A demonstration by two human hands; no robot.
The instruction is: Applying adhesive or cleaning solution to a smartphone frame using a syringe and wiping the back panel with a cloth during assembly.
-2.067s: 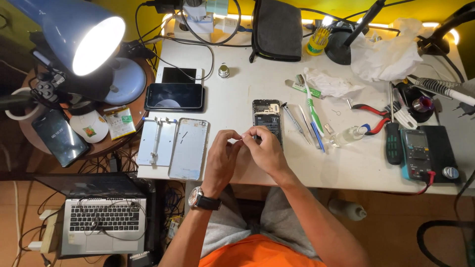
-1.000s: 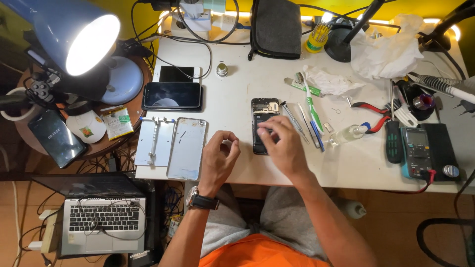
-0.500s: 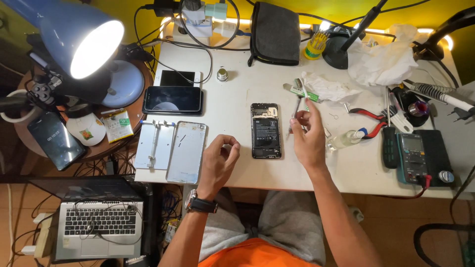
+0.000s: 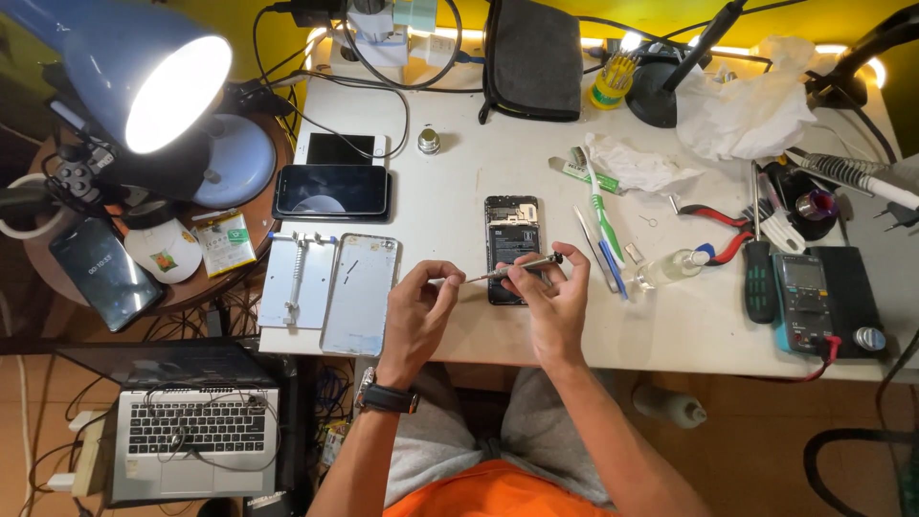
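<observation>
Both hands, left hand (image 4: 421, 311) and right hand (image 4: 550, 292), pinched one screwdriver (image 4: 512, 271) above one opened phone (image 4: 510, 249) at centre; two more phones (image 4: 332, 191) lay upper left.

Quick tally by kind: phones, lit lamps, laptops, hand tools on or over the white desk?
Phones: 4 (opened phone, black phone, white phone, phone on side table)
Lit lamps: 1 (blue lamp)
Laptops: 1 (laptop)
Hand tools: 3 (held screwdriver, red pliers, green-handled screwdriver)
Total: 9
</observation>
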